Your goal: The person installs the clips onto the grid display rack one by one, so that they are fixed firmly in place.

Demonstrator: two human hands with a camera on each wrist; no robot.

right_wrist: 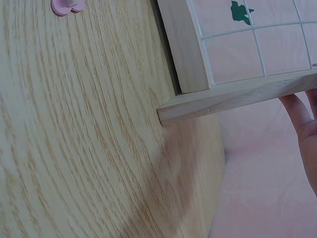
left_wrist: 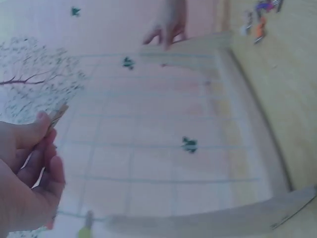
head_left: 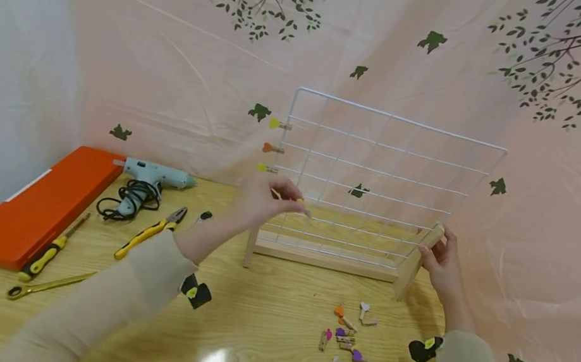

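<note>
In the head view my left hand pinches a small wooden clothespin between thumb and index finger, in front of the white wire grid. The other left fingers are curled. The grid stands upright in a wooden stand. My right hand grips the stand's right post, thumb at the near edge and fingers behind. Along the grid's left edge are clipped a yellow-heart clothespin, an orange one and another yellow one.
Several loose heart clothespins lie on the table before the stand's right side. To the left are an orange case, a glue gun, pliers, a screwdriver and a wrench. A patterned curtain hangs behind.
</note>
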